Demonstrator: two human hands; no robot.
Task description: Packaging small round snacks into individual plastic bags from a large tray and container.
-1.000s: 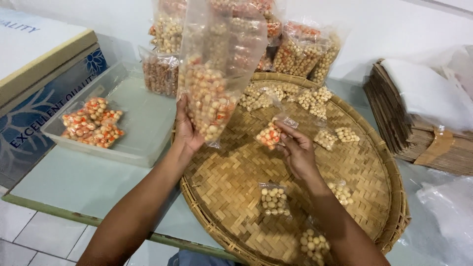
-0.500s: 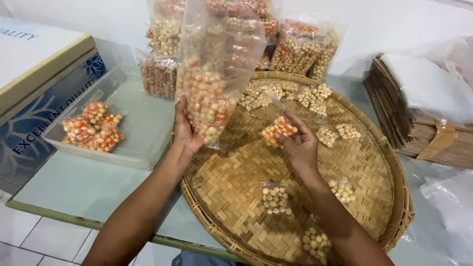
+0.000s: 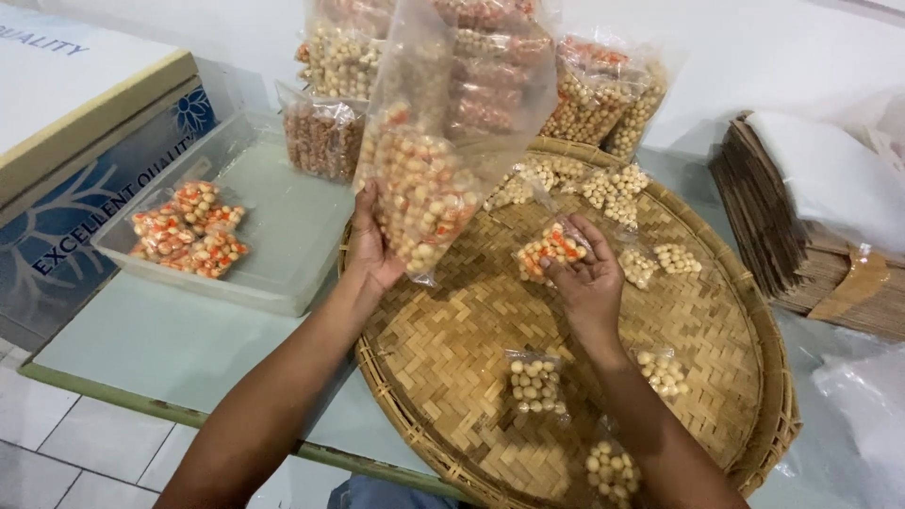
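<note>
Left hand (image 3: 370,247) still grips large bag (image 3: 443,141) above woven tray (image 3: 754,311); right hand (image 3: 589,278) now cradles small packet (image 3: 551,247) palm-up, fingers loosely curled.

A pale green table (image 3: 160,349) fills the lower left of frame. On it rest a round woven bamboo tray (image 3: 754,349) at centre, a clear plastic tub (image 3: 283,236) at left, and stacked brown cardboard (image 3: 801,254) at right.

Small snack-packing workroom

Filled snack bags (image 3: 594,99) stack against the wall behind a woven bamboo tray (image 3: 745,311), with flattened cartons (image 3: 801,254) piled on the worktop (image 3: 151,339) beside it.
</note>
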